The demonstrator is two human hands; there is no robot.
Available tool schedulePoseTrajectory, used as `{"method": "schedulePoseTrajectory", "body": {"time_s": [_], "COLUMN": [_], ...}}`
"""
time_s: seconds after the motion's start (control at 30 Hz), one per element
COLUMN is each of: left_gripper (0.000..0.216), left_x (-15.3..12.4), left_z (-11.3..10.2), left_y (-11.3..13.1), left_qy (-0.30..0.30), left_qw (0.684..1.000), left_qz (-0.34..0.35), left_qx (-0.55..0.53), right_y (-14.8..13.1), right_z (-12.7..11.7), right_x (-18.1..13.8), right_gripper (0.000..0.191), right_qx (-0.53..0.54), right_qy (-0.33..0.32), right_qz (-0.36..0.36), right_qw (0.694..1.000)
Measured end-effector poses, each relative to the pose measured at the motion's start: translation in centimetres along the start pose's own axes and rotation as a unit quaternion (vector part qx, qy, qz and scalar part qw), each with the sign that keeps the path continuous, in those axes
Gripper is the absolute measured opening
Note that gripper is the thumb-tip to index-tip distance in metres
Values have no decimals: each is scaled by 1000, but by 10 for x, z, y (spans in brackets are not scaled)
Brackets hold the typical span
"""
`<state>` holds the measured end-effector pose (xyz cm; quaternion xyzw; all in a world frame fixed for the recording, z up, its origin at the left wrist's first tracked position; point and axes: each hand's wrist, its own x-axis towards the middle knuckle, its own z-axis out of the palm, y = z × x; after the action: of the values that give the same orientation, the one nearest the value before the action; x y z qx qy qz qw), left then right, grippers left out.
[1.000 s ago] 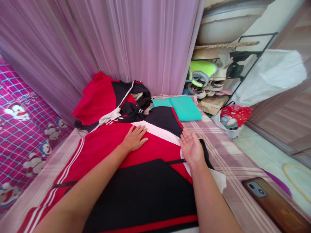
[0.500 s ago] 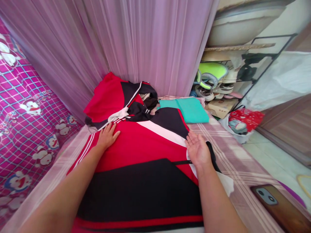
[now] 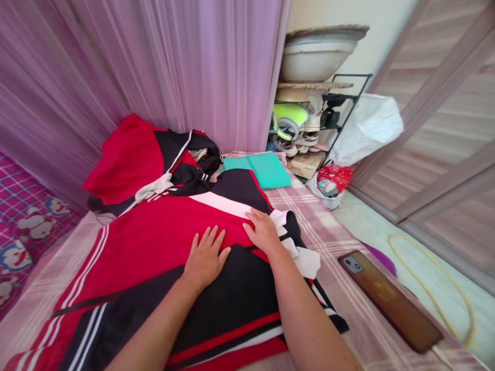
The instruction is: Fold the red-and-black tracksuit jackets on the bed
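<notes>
The garment (image 3: pixel 166 242) lies spread on the plaid sheet (image 3: pixel 325 234), its black panel (image 3: pixel 242 293) nearest, edged in red and white. Left hand (image 3: pixel 206 260) and right hand (image 3: pixel 264 233) rest on it, ungripped, fingers extended. Farther back, a red panel (image 3: pixel 149 226) meets a white band (image 3: pixel 221 203).
</notes>
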<state>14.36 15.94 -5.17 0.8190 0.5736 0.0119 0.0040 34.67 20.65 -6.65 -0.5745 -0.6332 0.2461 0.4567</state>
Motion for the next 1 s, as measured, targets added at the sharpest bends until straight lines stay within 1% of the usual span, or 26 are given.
{"method": "schedulePoseTrajectory", "body": {"time_s": [0.07, 0.1, 0.2, 0.3, 0.43, 0.53, 0.6, 0.67, 0.7, 0.77, 0.87, 0.93, 1.0], "left_gripper": [61, 61, 62, 62, 62, 63, 63, 63, 63, 64, 65, 65, 65], "left_x": [-1, -1, 1, 1, 1, 1, 2, 2, 3, 3, 3, 2, 2], "left_z": [3, 3, 1, 1, 1, 0, -1, 0, 0, 1, 1, -1, -2], "left_y": [1, 0, -4, -5, -2, -1, 0, -1, -1, -1, 0, 0, 1], "left_qy": [-7, -8, -13, -5, 6, 5, 6, 9, 11, 14, 10, 8, 7], "left_qw": [1000, 1000, 1000, 1000, 1000, 1000, 1000, 1000, 1000, 999, 999, 999, 999], "left_qz": [-10, -13, -13, -11, -10, -13, -12, -11, -11, -9, -10, -11, -12], "left_qx": [0, 0, 0, -2, -6, -12, -18, -23, -25, -29, -35, -36, -35], "right_y": [7, 9, 15, 17, 17, 13, 9, 4, 2, -4, -10, -12, -11], "right_z": [-9, -14, -23, -25, -30, -49, -68, -87, -94, -103, -101, -96, -91], "right_x": [2, 2, 4, 7, 11, 12, 7, -1, -6, -17, -29, -31, -30], "right_gripper": [31, 34, 39, 42, 40, 43, 45, 44, 41, 36, 33, 33, 33], "right_qx": [-107, -144, -199, -201, -152, -105, -107, -156, -196, -282, -357, -373, -384], "right_qy": [2, 4, 25, 64, 141, 206, 225, 211, 188, 118, 16, -17, -28], "right_qz": [4, 10, 35, 66, 96, 111, 133, 168, 187, 218, 226, 223, 221], "right_qw": [994, 990, 979, 975, 974, 967, 959, 950, 944, 927, 906, 901, 896]}}
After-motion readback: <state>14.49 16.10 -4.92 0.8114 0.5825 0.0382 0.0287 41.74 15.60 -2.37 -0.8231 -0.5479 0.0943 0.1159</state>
